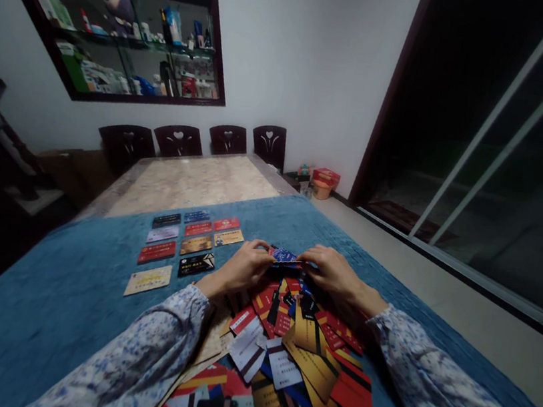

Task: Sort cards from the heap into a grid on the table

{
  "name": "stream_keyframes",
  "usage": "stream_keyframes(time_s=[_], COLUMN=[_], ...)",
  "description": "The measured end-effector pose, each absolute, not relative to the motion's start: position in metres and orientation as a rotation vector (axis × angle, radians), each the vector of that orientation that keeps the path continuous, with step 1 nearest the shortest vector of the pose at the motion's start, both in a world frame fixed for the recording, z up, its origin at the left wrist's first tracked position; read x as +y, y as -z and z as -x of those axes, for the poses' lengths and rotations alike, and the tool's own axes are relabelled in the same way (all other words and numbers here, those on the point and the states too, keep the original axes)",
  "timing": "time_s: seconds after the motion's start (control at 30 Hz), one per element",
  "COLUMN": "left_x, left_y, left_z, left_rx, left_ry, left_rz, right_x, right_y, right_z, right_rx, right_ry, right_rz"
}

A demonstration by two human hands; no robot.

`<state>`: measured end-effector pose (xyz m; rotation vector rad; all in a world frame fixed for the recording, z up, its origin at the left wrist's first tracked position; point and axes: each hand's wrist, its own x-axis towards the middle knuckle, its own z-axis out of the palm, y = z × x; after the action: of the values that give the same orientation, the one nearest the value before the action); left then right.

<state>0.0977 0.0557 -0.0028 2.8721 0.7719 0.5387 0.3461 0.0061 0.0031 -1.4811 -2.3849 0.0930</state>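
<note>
My left hand (242, 268) and my right hand (330, 270) meet over a blue cloth (59, 308), both pinching the same blue card (284, 256) by its ends just above the table. Below them lies a loose heap of cards (296, 348) in red, gold, black and white, spreading toward me between my flowered sleeves. To the left of my left hand, several cards are laid out flat in rows (185, 242), face up and apart from each other.
Beyond the cloth the bare table top (188, 182) runs to several dark chairs (194, 141) against the wall. A glass-fronted wall cabinet (123, 34) hangs above. Red boxes (324, 180) sit on the floor by a dark sliding glass door (502, 142).
</note>
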Motion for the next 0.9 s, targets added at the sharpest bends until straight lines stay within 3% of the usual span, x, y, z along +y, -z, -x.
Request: stream_keyframes(time_s=[0.9], left_x=[0.059], left_y=[0.017], left_z=[-0.087], left_rx=[0.857], left_ry=[-0.856], left_rz=[-2.437], right_x=[0.015], right_y=[0.026], right_z=[-0.335], right_rx=[-2.172], right_ry=[-0.120], right_rz=[1.410])
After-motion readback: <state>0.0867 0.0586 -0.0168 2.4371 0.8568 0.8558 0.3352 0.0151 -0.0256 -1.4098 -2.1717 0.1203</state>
